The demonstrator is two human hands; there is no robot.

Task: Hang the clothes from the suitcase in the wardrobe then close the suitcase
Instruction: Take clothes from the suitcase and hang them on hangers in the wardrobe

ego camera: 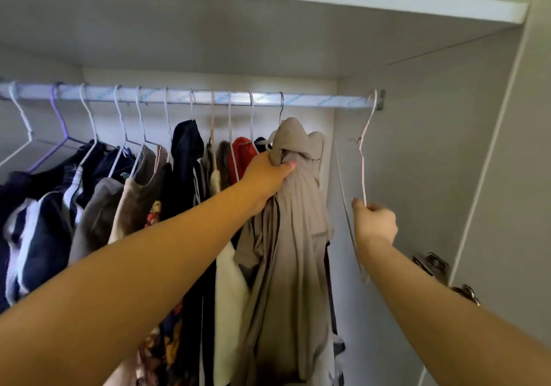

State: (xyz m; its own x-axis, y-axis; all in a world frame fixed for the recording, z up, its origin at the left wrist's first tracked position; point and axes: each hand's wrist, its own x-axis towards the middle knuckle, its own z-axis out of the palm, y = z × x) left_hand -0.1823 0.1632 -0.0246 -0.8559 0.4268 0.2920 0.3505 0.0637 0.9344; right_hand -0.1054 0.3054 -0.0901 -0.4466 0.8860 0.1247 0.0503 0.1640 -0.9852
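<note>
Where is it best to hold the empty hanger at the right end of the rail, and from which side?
Grip the hanger at its neck, just under the hook, coming from the front-left. The side wall stands close on its right, and a hold near the hook should lift it straight off the rail. The right hand now pinches its lower wire.

You see two hands, the left hand (267, 178) and the right hand (376, 221), one rail (322, 101), and twelve hangers (361, 165) hooked on it, one purple hanger (61, 123) among them. One grey garment (295, 207), one shelf (417, 7) above.
</note>
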